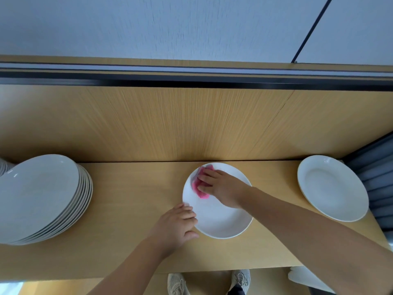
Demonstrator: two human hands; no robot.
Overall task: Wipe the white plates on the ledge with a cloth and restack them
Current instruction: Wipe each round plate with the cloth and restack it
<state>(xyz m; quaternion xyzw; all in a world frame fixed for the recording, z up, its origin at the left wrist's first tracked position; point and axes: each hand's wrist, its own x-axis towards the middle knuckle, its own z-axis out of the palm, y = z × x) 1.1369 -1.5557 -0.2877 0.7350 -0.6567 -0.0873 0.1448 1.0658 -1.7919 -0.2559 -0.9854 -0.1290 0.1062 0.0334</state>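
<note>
A white plate (221,218) lies flat on the wooden bench (131,188), a little toward 5 o'clock from the middle of the view. The right hand (223,188) reaches in from 4 o'clock, forearm stretched across the plate's right rim, palm down. Its fingers (207,177) are fairly straight and spread, pointing toward 9 o'clock and pressing a bunched pink cloth (198,187) flat against the plate's surface at about the plate's 11 o'clock; they are not clenched around the cloth. A greyish part of the cloth shows just beyond the fingertips.

The left hand (176,224) comes up from 7 o'clock and holds the same plate at its 8 o'clock edge. Its bent fingers lie on top of the rim and the thumb sits against the outer edge lower down, grasping the rim.

At 9 o'clock on the bench, well apart from the plate, stands a stack of white plates (38,196). At 3 o'clock a single white plate (331,188) rests alone near the bench's end. A pair of grey shoes (177,283) shows below the bench's near edge at 6 o'clock.
</note>
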